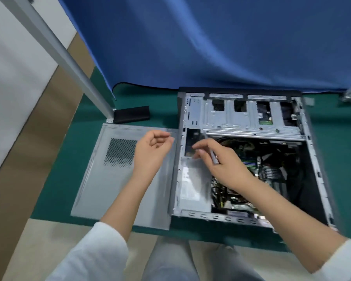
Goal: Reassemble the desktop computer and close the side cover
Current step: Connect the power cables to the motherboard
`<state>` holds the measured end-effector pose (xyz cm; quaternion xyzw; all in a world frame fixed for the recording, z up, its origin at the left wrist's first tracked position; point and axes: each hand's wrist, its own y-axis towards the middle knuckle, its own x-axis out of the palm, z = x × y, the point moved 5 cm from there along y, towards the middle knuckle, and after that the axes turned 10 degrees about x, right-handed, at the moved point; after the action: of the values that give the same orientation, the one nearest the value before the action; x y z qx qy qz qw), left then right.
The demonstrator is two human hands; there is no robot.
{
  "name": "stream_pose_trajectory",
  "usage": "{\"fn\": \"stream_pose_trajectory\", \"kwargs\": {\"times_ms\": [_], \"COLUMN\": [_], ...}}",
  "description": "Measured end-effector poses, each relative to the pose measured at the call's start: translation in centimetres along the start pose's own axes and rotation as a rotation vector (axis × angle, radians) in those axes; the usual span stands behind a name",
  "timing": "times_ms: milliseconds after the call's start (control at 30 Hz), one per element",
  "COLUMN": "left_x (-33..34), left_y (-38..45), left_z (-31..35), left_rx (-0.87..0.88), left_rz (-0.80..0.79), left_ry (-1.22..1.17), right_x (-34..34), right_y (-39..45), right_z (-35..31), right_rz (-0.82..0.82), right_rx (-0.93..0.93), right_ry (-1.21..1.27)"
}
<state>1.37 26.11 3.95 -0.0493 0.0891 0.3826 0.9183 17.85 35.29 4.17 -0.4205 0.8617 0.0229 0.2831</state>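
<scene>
One desktop computer case (245, 155) is being shown lying on its side on the green worktop (55, 191), its open side facing up, with the motherboard (272, 171) and the silver power supply (193, 187) exposed inside. One grey side cover (114, 179) is being seen lying flat on the worktop just beside the case's left edge, its near edge close to the worktop's front edge. Two hands are being counted. The left hand (152, 151) is being held above the side cover with its fingers loosely curled, its grip released and nothing in it. The right hand (221, 163) is being held over the case's left inner part, its grip being closed around one thin grey tool (212, 153), whose tip is pointing toward the drive cage (249, 116); the blur is leaving the tool's kind untold. One black block (132, 114) is being seen behind the cover, beside a grey post (69, 63). A blue cloth (211, 41) is hanging behind the case. Open worktop is being left to the right of the case
</scene>
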Motion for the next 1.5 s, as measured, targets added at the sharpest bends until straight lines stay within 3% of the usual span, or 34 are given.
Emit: {"fn": "stream_pose_trajectory", "kwargs": {"times_ms": [200, 367, 500, 633, 733, 833, 1000, 1233, 1333, 1433, 1500], "left_x": [8.5, 14.2, 16.0, 16.2, 16.4, 16.5, 16.5, 16.4, 16.4, 16.4, 16.3], "left_y": [-9.0, -14.5, -16.2, -16.5, -16.7, -16.8, -16.6, -16.6, -16.6, -16.7, -16.7], "left_z": [1.3, 1.1, 0.3, -0.1, -0.4, -0.5, -0.7, -0.7, -0.7, -0.7, -0.7], "left_rx": [0.137, 0.359, 0.387, 0.377, 0.352, 0.364, 0.370, 0.399, 0.415, 0.428, 0.434], "left_rz": [-0.157, -0.392, -0.480, -0.413, -0.357, -0.306, -0.297, -0.269, -0.258, -0.257, -0.264], "left_ry": [0.194, 0.450, 0.580, 0.633, 0.658, 0.698, 0.721, 0.730, 0.730, 0.721, 0.713], "right_x": [-5.1, -7.7, -8.9, -9.2, -7.9, -6.8, -6.5, -7.5, -9.4, -10.7, -10.9], "right_y": [-9.1, -14.2, -17.0, -19.0, -20.4, -20.9, -20.7, -20.4, -19.8, -19.3, -19.1], "right_z": [6.1, 10.8, 12.3, 13.4, 13.8, 13.9, 14.0, 14.2, 13.4, 13.2, 13.6], "right_rz": [0.059, 0.052, 0.041, 0.009, 0.046, 0.205, 0.333, 0.035, 0.046, 0.063, 0.061], "right_rx": [0.100, 0.145, 0.159, 0.105, 0.017, -0.085, -0.173, -0.058, -0.012, -0.012, 0.069], "right_ry": [-0.070, -0.387, -0.465, -0.541, -0.752, -0.960, -0.991, -0.876, -0.732, -0.884, -0.860]}}
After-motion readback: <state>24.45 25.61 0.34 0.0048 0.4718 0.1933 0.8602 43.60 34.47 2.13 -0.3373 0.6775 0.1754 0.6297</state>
